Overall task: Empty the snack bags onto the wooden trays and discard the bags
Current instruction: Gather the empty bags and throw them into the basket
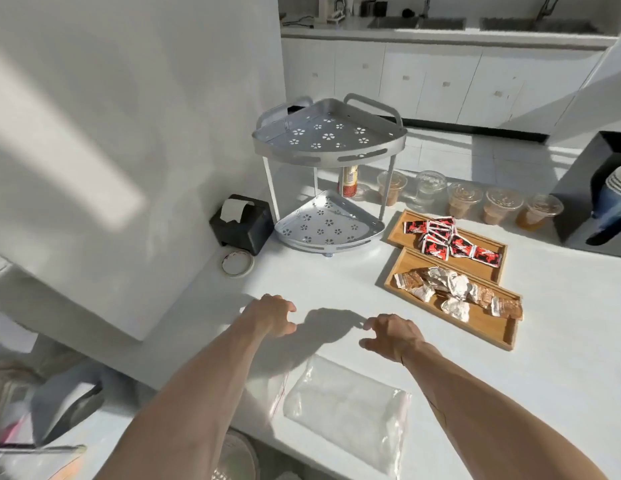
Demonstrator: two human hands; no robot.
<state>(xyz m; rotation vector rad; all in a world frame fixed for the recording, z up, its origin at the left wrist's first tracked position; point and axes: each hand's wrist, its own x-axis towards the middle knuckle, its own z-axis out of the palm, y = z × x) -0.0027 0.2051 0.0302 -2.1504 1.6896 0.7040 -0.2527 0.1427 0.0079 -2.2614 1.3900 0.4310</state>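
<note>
Two wooden trays lie side by side at the right of the white counter. The far tray (pixel 399 230) holds red and black snack packets (pixel 447 239). White and brown wrapped snacks (pixel 454 292) fill the near tray (pixel 510 336). A clear plastic bag (pixel 343 410), flat and see-through, lies on the counter near its front edge, between my forearms. My left hand (pixel 272 315) and my right hand (pixel 392 336) hover above the counter beyond the bag, fingers loosely curled, holding nothing.
A two-tier metal corner rack (pixel 330 143) stands behind, with a spice jar (pixel 349 180) by it. Several lidded plastic cups (pixel 465 199) line the back. A black tissue box (pixel 243 220) and a tape roll (pixel 237 263) sit left. A round bin (pixel 236 459) shows below the counter edge.
</note>
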